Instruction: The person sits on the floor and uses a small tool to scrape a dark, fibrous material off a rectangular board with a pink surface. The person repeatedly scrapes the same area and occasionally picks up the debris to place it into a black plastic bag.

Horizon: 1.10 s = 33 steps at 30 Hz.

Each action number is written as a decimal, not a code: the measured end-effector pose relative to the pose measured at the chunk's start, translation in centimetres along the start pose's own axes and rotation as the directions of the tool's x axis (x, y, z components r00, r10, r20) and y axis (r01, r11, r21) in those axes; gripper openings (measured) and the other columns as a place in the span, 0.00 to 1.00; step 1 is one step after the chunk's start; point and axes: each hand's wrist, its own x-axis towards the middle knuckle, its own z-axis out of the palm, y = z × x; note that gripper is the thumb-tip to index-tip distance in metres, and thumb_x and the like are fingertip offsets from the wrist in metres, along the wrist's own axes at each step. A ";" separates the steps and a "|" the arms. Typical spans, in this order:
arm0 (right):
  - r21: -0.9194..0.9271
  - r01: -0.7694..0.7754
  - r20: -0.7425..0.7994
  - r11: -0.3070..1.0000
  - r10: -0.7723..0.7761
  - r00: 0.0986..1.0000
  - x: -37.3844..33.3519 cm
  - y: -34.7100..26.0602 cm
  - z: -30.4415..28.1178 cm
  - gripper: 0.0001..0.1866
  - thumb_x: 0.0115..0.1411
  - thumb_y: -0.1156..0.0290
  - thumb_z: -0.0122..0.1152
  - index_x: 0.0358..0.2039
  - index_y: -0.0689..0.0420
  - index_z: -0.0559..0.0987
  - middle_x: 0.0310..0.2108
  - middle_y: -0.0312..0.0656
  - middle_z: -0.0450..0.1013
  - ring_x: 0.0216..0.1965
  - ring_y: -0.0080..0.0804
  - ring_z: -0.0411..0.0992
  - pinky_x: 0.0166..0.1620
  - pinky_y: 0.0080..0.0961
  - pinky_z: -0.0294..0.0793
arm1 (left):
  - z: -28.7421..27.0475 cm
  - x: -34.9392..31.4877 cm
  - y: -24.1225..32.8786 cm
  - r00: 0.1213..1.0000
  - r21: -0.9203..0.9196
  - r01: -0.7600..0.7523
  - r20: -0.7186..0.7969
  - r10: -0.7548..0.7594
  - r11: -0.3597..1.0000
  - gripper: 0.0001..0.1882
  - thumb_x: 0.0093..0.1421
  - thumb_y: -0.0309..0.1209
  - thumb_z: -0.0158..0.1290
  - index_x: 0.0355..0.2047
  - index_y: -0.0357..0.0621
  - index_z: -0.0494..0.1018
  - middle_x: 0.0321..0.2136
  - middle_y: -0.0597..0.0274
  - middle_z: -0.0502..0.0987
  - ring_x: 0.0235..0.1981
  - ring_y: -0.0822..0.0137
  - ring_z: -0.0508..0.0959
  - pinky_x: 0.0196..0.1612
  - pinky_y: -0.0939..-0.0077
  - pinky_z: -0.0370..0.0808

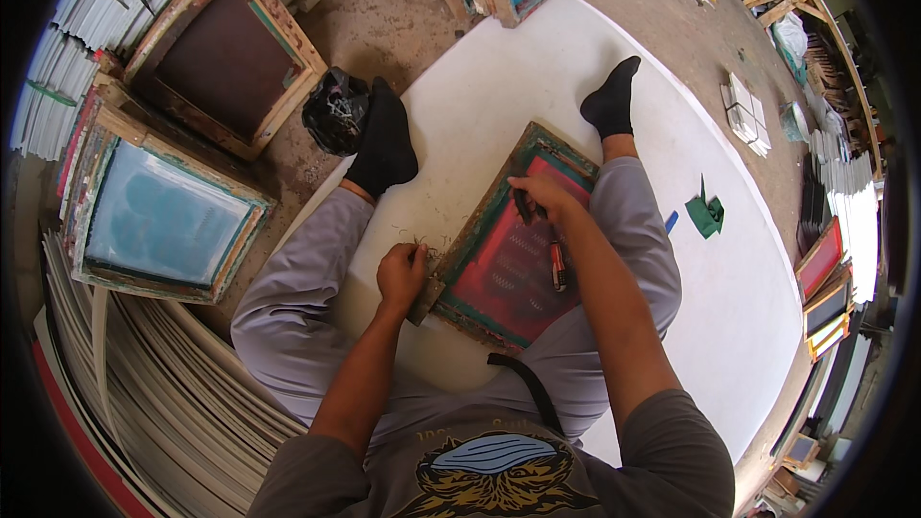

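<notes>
A wooden screen-printing frame [459,238] with pink-red mesh and green-stained edges lies tilted between my legs. My left hand [401,276] is closed in a pinch at its left edge; whatever the fingers hold is too small to make out. A flat metal-looking piece [425,301] shows just below that hand, against the frame. Over the upper part of the mesh, my right hand [542,200] is closed around a black-handled tool [522,205], perhaps pliers. A red and black utility knife [557,266] lies on the mesh nearby. Thin shavings [429,251] are scattered beside my left fingers.
I sit on a large white board [710,326]. A green scrap [706,215] and a blue strip [672,222] lie to the right. Other screen frames [173,280] lean at the left, near a black plastic bag [336,115]. Curved stacked strips [182,384] fill the lower left.
</notes>
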 end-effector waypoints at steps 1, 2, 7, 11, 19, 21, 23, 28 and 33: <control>-0.027 0.017 0.034 0.999 -0.016 0.999 -0.6 0.3 0.6 0.22 0.68 0.51 0.61 0.37 0.61 0.77 0.21 0.44 0.76 0.19 0.39 0.78 0.20 0.33 0.76 | 0.0 0.0 0.1 1.000 -0.014 0.001 0.000 -0.001 1.000 0.15 0.64 0.39 0.59 0.33 0.38 0.83 0.31 0.50 0.83 0.33 0.50 0.83 0.39 0.60 0.78; -0.053 0.034 0.067 0.998 -0.031 0.997 -1.2 0.7 1.2 0.22 0.68 0.52 0.61 0.36 0.62 0.77 0.22 0.45 0.76 0.19 0.38 0.77 0.19 0.33 0.75 | 0.1 0.0 0.1 1.000 -0.035 0.018 0.008 -0.018 0.999 0.15 0.64 0.39 0.60 0.33 0.38 0.83 0.32 0.50 0.83 0.33 0.50 0.83 0.39 0.60 0.78; -0.067 0.048 0.089 0.997 -0.042 0.995 -5.4 1.8 5.2 0.22 0.69 0.53 0.59 0.36 0.64 0.76 0.23 0.45 0.75 0.19 0.37 0.77 0.21 0.34 0.77 | 0.8 0.8 1.6 0.998 -0.167 0.007 0.057 0.003 0.986 0.13 0.63 0.39 0.60 0.35 0.41 0.83 0.34 0.51 0.83 0.36 0.51 0.83 0.42 0.60 0.77; 0.110 0.114 0.044 0.987 -0.120 0.992 -6.1 2.6 5.2 0.21 0.70 0.53 0.58 0.37 0.63 0.76 0.24 0.45 0.75 0.21 0.37 0.78 0.25 0.33 0.79 | 3.6 4.7 5.7 0.989 -0.072 -0.114 0.090 0.120 0.991 0.10 0.62 0.37 0.60 0.36 0.44 0.84 0.34 0.54 0.83 0.39 0.52 0.81 0.45 0.60 0.76; 0.289 0.214 -0.092 0.933 -0.196 0.976 -6.9 1.4 2.9 0.20 0.71 0.54 0.57 0.37 0.63 0.75 0.23 0.46 0.75 0.21 0.37 0.77 0.27 0.32 0.80 | 13.2 13.2 12.7 0.989 -0.070 -0.144 0.036 0.146 0.987 0.15 0.61 0.41 0.62 0.40 0.43 0.82 0.34 0.53 0.82 0.41 0.52 0.81 0.45 0.59 0.76; 0.310 0.215 -0.107 0.926 -0.190 0.976 -7.5 1.3 2.2 0.20 0.71 0.55 0.57 0.36 0.63 0.75 0.23 0.47 0.75 0.20 0.38 0.77 0.27 0.32 0.80 | 14.3 14.3 14.1 0.992 -0.059 -0.091 0.079 0.095 0.994 0.17 0.59 0.41 0.65 0.40 0.41 0.82 0.34 0.52 0.82 0.40 0.53 0.82 0.43 0.59 0.77; 0.349 0.200 -0.117 0.916 -0.169 0.979 -8.0 1.1 1.9 0.19 0.70 0.56 0.58 0.35 0.62 0.75 0.22 0.45 0.75 0.20 0.36 0.76 0.24 0.32 0.77 | 14.3 15.7 14.5 0.978 -0.085 0.015 0.208 0.003 0.996 0.19 0.56 0.41 0.67 0.40 0.40 0.81 0.32 0.52 0.82 0.36 0.55 0.83 0.41 0.61 0.78; 0.362 0.231 -0.107 0.903 -0.207 0.973 -7.9 0.9 1.5 0.20 0.70 0.55 0.57 0.35 0.63 0.75 0.22 0.45 0.73 0.19 0.36 0.75 0.25 0.32 0.79 | 13.6 18.2 13.9 0.924 -0.167 0.080 0.381 -0.010 0.983 0.18 0.53 0.38 0.70 0.37 0.38 0.82 0.30 0.54 0.84 0.31 0.62 0.83 0.37 0.67 0.78; 0.379 0.228 -0.104 0.897 -0.204 0.974 -7.3 0.9 1.7 0.19 0.70 0.56 0.58 0.35 0.62 0.75 0.22 0.45 0.73 0.19 0.36 0.75 0.24 0.32 0.79 | 14.5 19.3 12.5 0.910 -0.328 0.151 0.414 -0.002 0.932 0.13 0.54 0.34 0.69 0.34 0.36 0.84 0.30 0.54 0.85 0.31 0.66 0.83 0.37 0.70 0.78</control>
